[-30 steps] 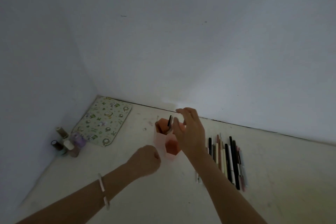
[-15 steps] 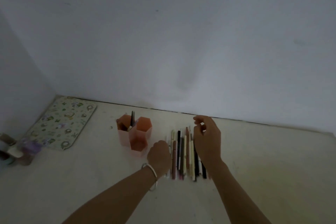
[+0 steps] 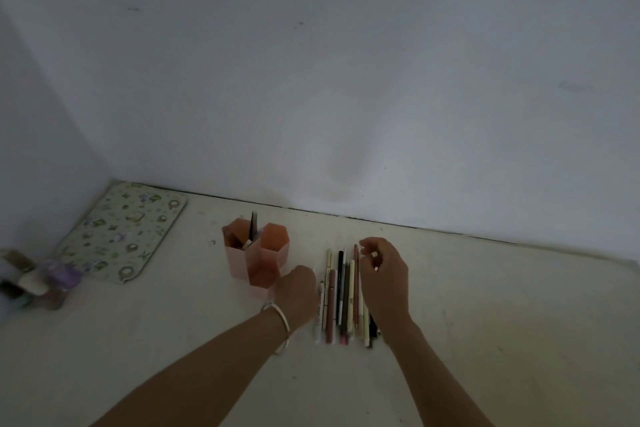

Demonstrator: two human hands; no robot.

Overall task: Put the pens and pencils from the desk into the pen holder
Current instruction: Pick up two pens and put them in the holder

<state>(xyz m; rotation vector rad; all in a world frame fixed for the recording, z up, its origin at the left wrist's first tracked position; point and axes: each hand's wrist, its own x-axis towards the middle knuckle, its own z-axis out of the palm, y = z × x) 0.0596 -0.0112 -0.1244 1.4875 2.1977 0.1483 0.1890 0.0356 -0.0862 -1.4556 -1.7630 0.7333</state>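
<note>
A pink pen holder made of hexagonal tubes stands on the pale desk, with a dark pen upright in its back tube. To its right lies a row of several pens and pencils, side by side. My left hand rests as a fist between the holder and the row, holding nothing. My right hand hovers over the right end of the row with its fingers curled and apart; it covers the pens beneath it.
A patterned mat lies in the back left corner. Several small bottles, blurred, stand at the left edge. White walls close off the back and the left side of the desk.
My right hand left the holder and moved right over the row of pens. My left fist shifted to the row's left side. The camera view swung right.
</note>
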